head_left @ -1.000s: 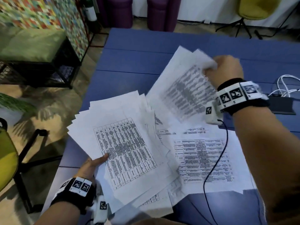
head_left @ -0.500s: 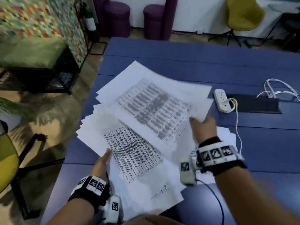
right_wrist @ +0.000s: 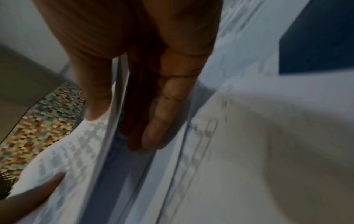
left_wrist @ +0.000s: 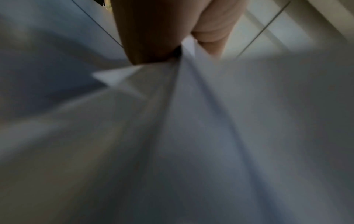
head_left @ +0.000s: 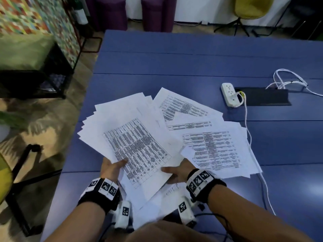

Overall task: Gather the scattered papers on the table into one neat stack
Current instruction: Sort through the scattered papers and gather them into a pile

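Note:
A fanned bundle of printed papers [head_left: 132, 137] sits over the left half of the blue table [head_left: 174, 63]. My left hand [head_left: 113, 167] grips its near left edge, thumb on top; the left wrist view shows the sheets [left_wrist: 191, 106] pinched between thumb and fingers [left_wrist: 210, 30]. My right hand [head_left: 174, 171] holds the bundle's near right edge. In the right wrist view its thumb [right_wrist: 95, 91] lies on the top sheet [right_wrist: 63, 159] with the fingers [right_wrist: 162, 106] underneath. More loose sheets [head_left: 215, 149] lie flat to the right, and another [head_left: 181, 105] lies behind them.
A white power strip [head_left: 229, 95] and a black panel [head_left: 262, 98] lie at the far right, with a white cable [head_left: 248, 133] running down beside the loose sheets. The table's left edge is just left of the bundle. A chair [head_left: 5, 180] and a bench [head_left: 35, 67] stand on the floor at the left.
My right hand carried a sheet from the far right over to the left and laid it on the bundle, then drew back to the near edge. The left hand kept its hold.

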Available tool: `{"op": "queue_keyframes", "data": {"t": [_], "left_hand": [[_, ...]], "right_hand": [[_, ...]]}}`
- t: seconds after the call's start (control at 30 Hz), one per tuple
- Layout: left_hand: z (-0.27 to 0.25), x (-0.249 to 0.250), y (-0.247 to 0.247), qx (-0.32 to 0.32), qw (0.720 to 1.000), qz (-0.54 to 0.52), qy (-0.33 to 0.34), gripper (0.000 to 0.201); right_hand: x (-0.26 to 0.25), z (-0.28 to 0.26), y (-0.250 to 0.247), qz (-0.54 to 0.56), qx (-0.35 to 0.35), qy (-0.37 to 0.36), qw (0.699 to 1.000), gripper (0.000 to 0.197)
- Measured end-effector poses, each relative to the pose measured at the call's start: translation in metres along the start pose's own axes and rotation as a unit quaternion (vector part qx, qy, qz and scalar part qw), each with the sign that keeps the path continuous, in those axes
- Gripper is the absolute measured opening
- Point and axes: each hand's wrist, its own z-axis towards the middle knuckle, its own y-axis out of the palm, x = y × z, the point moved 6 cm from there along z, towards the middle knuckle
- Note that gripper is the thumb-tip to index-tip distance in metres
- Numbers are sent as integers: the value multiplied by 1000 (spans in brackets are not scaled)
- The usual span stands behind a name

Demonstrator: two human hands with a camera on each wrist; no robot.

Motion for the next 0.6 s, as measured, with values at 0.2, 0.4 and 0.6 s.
{"op": "queue_keyframes", "data": {"t": [0.2,0.4,0.6], "left_hand": [[17,12,-2,-22,989,138,53,91],[34,21,-7,-8,981,173,81,95],[63,12,-22,1,985,162,56,115]], "right_hand": [[-80,19,-121,-271,245,-135,921,50],[-120,49,-219,-531,255,-70,805,105],[-122,64,-255,-575,275,-38,770,131]]}}
